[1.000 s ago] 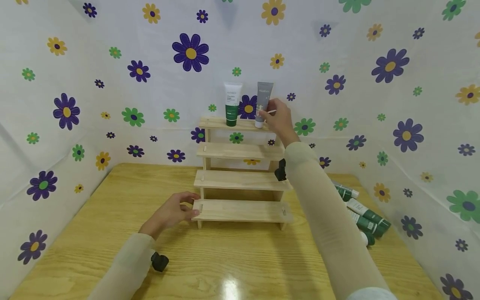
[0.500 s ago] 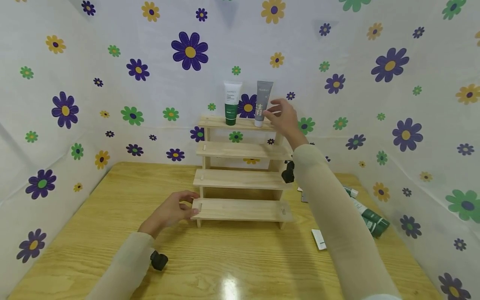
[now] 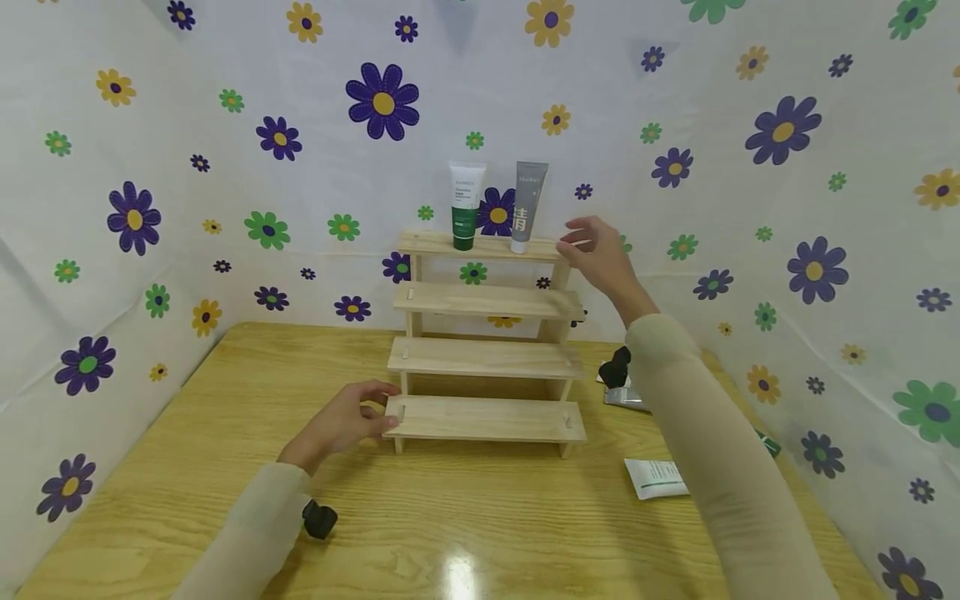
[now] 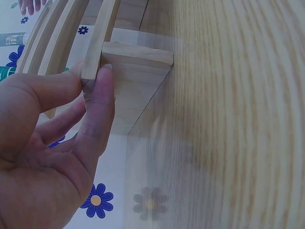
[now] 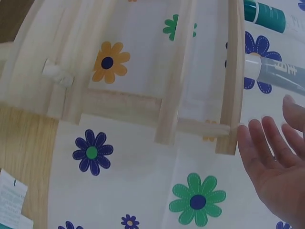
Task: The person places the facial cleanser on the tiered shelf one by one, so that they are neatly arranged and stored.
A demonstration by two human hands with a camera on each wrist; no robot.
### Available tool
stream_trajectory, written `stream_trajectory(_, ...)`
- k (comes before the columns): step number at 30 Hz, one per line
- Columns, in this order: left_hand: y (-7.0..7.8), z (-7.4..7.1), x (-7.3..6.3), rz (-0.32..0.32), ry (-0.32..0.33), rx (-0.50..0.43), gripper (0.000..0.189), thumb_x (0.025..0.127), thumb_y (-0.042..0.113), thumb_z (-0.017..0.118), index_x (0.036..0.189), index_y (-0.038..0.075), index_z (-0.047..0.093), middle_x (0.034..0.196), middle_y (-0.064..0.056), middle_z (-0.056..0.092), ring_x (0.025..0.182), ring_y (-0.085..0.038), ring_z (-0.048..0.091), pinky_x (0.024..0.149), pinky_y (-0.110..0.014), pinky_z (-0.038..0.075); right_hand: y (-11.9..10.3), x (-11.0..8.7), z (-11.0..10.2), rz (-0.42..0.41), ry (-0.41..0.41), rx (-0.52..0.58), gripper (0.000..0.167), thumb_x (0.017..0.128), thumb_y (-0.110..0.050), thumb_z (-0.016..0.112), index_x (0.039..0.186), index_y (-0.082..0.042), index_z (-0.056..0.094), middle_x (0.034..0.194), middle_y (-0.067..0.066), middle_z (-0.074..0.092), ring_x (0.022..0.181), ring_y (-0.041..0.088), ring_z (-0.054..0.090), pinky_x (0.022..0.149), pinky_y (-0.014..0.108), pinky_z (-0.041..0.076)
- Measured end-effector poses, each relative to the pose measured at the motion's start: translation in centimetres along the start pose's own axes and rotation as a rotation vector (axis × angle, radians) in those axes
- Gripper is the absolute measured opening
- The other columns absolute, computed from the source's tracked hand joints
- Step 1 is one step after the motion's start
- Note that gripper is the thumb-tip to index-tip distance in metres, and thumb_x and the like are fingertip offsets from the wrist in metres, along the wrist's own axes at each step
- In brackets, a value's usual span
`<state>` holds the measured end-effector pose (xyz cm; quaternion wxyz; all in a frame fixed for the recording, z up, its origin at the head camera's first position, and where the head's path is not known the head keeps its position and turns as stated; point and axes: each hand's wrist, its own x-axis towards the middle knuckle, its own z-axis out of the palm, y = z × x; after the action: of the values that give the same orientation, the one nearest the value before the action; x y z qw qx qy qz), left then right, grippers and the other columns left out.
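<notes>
A four-step wooden display rack (image 3: pixel 483 357) stands on the table. My left hand (image 3: pixel 341 423) pinches the left end of its lowest step; in the left wrist view the thumb and a finger (image 4: pixel 102 100) grip the board's end. On the top step a white-and-green tube (image 3: pixel 465 204) and a grey tube (image 3: pixel 528 207) stand upright on their caps, slightly apart. Just right of the top step my right hand (image 3: pixel 602 260) holds nothing, its fingers loosely bent. In the right wrist view its fingertips are close to the step's end, beside the grey tube (image 5: pixel 276 74).
Right of the rack, a white tube (image 3: pixel 654 479) and a silvery tube (image 3: pixel 626 398) lie on the wooden table (image 3: pixel 450 517). More tubes there are mostly hidden behind my right sleeve (image 3: pixel 712 450). Flower-printed white sheeting (image 3: pixel 322 183) encloses the back and sides.
My right hand has let go of the grey tube, which stays standing on the top step, and has moved right and slightly down. My left hand keeps its place on the rack.
</notes>
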<state>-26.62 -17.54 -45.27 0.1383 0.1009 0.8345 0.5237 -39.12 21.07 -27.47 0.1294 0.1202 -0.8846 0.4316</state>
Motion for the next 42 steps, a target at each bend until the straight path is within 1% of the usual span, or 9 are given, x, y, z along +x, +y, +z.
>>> stream_trajectory(8,-0.1,0.0,0.1,0.013,-0.003,-0.006,0.05,0.097,0.007,0.071,0.142,0.0,0.053,0.129,-0.023,0.057,0.091,-0.018,0.071,0.079,-0.038,0.064,1.1,-1.8,-1.7,0.023,-0.05,-0.103,0.048,0.104,-0.023,0.062,0.145,0.0,0.05,0.139,0.025,0.061,0.119,0.042,0.067,0.101,0.051,0.057)
stream_trajectory(15,-0.1,0.0,0.0,0.01,-0.004,-0.01,0.05,0.097,0.007,0.072,0.142,-0.001,0.053,0.129,-0.023,0.058,0.092,-0.018,0.071,0.08,-0.038,0.064,2.1,-3.4,-3.0,0.017,-0.135,-0.158,0.05,0.105,-0.024,0.062,0.145,0.002,0.049,0.136,0.028,0.062,0.117,0.043,0.068,0.099,0.052,0.059)
stream_trajectory(20,-0.1,0.0,0.0,0.016,-0.005,-0.012,0.05,0.097,0.007,0.071,0.142,-0.002,0.052,0.129,-0.024,0.058,0.091,-0.018,0.071,0.08,-0.039,0.064,2.7,-4.1,-3.6,0.075,-0.223,-0.204,0.05,0.105,-0.023,0.061,0.147,0.001,0.048,0.14,0.028,0.06,0.122,0.044,0.066,0.101,0.053,0.057)
stream_trajectory(23,0.0,0.0,-0.1,0.017,-0.004,-0.009,0.05,0.097,0.007,0.071,0.142,-0.002,0.052,0.129,-0.024,0.058,0.091,-0.018,0.071,0.08,-0.039,0.064,3.2,-4.5,-3.9,0.091,-0.251,-0.232,0.05,0.105,-0.022,0.061,0.147,0.002,0.047,0.141,0.029,0.059,0.123,0.045,0.065,0.101,0.053,0.058)
stream_trajectory(29,0.1,0.1,-0.1,0.013,0.001,-0.012,0.05,0.097,0.007,0.071,0.143,-0.001,0.053,0.128,-0.024,0.059,0.091,-0.018,0.071,0.08,-0.039,0.064,4.3,-5.4,-4.6,0.079,-0.272,-0.274,0.048,0.104,-0.02,0.063,0.143,0.004,0.049,0.137,0.03,0.061,0.118,0.045,0.066,0.097,0.049,0.06)
stream_trajectory(35,0.2,0.2,-0.1,0.009,0.002,-0.01,0.049,0.097,0.006,0.071,0.142,-0.002,0.053,0.128,-0.024,0.059,0.09,-0.019,0.071,0.079,-0.039,0.065,5.6,-6.2,-5.1,0.052,-0.332,-0.313,0.043,0.102,-0.018,0.066,0.136,0.006,0.055,0.131,0.03,0.063,0.114,0.045,0.068,0.091,0.047,0.062)
stream_trajectory(38,0.2,0.1,-0.1,0.008,0.005,-0.008,0.049,0.097,0.006,0.071,0.142,-0.001,0.053,0.128,-0.024,0.059,0.091,-0.019,0.071,0.08,-0.039,0.065,6.3,-6.6,-5.4,0.043,-0.36,-0.311,0.039,0.101,-0.016,0.067,0.132,0.007,0.059,0.127,0.03,0.065,0.111,0.044,0.069,0.089,0.046,0.063)
stream_trajectory(40,0.1,0.1,-0.1,0.015,0.004,-0.005,0.049,0.097,0.006,0.071,0.142,-0.001,0.053,0.128,-0.024,0.059,0.091,-0.019,0.071,0.08,-0.04,0.065,6.8,-7.0,-5.6,0.042,-0.374,-0.315,0.038,0.101,-0.016,0.067,0.13,0.008,0.059,0.125,0.03,0.065,0.11,0.044,0.068,0.089,0.047,0.063)
stream_trajectory(42,0.1,0.1,0.0,0.018,0.001,-0.001,0.049,0.097,0.007,0.071,0.142,-0.001,0.053,0.128,-0.024,0.059,0.09,-0.018,0.071,0.08,-0.039,0.064,7.3,-7.2,-5.7,0.047,-0.385,-0.334,0.038,0.101,-0.017,0.067,0.129,0.007,0.06,0.124,0.03,0.066,0.111,0.043,0.067,0.091,0.049,0.062)
